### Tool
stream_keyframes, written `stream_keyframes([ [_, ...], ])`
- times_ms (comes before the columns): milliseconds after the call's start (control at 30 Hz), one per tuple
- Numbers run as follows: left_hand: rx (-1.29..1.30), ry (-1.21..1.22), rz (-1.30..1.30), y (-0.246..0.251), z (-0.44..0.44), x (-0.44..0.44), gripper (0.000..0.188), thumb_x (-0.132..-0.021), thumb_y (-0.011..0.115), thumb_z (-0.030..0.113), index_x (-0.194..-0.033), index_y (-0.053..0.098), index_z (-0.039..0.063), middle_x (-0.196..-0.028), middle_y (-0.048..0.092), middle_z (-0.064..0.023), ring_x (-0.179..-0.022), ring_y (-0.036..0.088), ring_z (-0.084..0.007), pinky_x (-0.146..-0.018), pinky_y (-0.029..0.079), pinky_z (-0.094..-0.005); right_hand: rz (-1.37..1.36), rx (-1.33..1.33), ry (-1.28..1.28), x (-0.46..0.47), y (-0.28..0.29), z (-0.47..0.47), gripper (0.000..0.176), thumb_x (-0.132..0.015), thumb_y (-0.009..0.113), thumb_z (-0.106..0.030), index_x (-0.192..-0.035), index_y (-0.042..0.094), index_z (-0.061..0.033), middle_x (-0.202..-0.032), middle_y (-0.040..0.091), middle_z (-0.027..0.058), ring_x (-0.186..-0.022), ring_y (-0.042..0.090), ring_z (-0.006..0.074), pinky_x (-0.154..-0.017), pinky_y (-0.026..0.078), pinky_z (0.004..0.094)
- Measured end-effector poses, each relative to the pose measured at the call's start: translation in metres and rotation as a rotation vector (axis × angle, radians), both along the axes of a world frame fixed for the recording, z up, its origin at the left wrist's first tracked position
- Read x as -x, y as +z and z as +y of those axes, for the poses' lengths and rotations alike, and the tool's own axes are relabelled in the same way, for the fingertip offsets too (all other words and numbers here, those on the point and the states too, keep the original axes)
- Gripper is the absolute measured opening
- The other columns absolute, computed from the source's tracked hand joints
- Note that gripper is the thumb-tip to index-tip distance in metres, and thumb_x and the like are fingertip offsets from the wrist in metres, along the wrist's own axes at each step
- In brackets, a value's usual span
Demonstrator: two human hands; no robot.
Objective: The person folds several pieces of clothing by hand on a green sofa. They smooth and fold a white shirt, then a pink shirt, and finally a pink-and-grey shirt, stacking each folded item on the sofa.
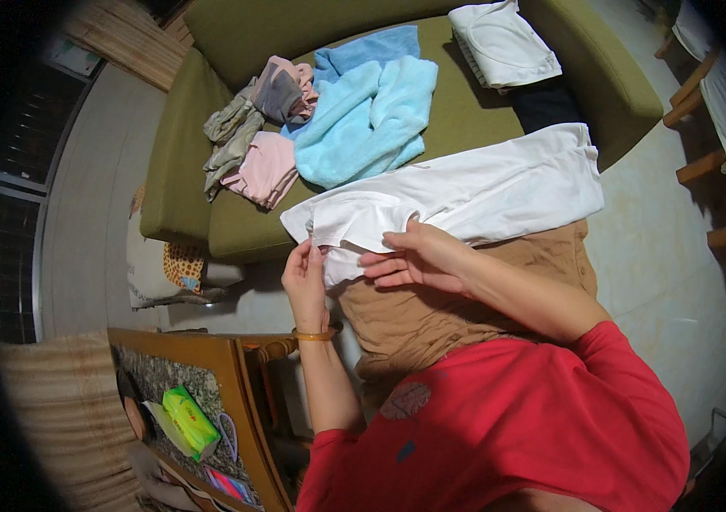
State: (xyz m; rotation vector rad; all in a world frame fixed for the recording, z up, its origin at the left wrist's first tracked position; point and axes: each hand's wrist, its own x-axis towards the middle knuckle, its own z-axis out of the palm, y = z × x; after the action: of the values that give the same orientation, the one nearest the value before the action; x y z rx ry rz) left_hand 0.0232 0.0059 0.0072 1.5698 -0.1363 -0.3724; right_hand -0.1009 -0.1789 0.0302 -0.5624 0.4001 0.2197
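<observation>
A white garment [504,185] lies lengthwise across my lap and the front edge of the green sofa [459,121], with one part folded over at its left end. My left hand [305,275] pinches a corner of that end between thumb and fingers. My right hand [417,256] holds the near edge of the cloth, thumb on top and the other fingers spread below it. Beneath the garment, brown trousers [465,301] cover my legs.
On the sofa lie a light-blue fleecy garment [363,121], folded pink cloth [267,166], grey-green clothing [235,128] and a folded white garment [507,45] over a dark one [545,105]. To the left, a wood-framed table [235,345] bears a green tissue pack [190,422].
</observation>
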Motion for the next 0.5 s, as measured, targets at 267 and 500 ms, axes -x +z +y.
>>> stream_keyframes([
  [267, -0.634, -0.277, -0.859, 0.003, 0.021, 0.028, 0.031, -0.07, 0.069, 0.002, -0.099, 0.056, 0.002, -0.099, 0.056, -0.0087, -0.091, 0.05, -0.0242, -0.077, 0.043, -0.0336, -0.393, 1.73, -0.21, 0.086, -0.003, -0.034, 0.026, -0.081, 0.06, -0.005, -0.106, 0.054, 0.0001, -0.106, 0.056, 0.0161, -0.095, 0.056, 0.0287, -0.08, 0.047, 0.0407],
  [500, -0.705, -0.182, -1.098, -0.001, 0.016, 0.033, 0.022, -0.07, 0.057, -0.002, -0.091, 0.06, 0.004, -0.095, 0.06, -0.0108, -0.094, 0.053, -0.0311, -0.086, 0.038, -0.0408, -0.06, 2.528, -0.424, 0.126, -0.012, -0.083, 0.026, -0.072, 0.059, -0.003, -0.098, 0.057, -0.0001, -0.11, 0.053, 0.0161, -0.105, 0.05, 0.0329, -0.09, 0.041, 0.0419],
])
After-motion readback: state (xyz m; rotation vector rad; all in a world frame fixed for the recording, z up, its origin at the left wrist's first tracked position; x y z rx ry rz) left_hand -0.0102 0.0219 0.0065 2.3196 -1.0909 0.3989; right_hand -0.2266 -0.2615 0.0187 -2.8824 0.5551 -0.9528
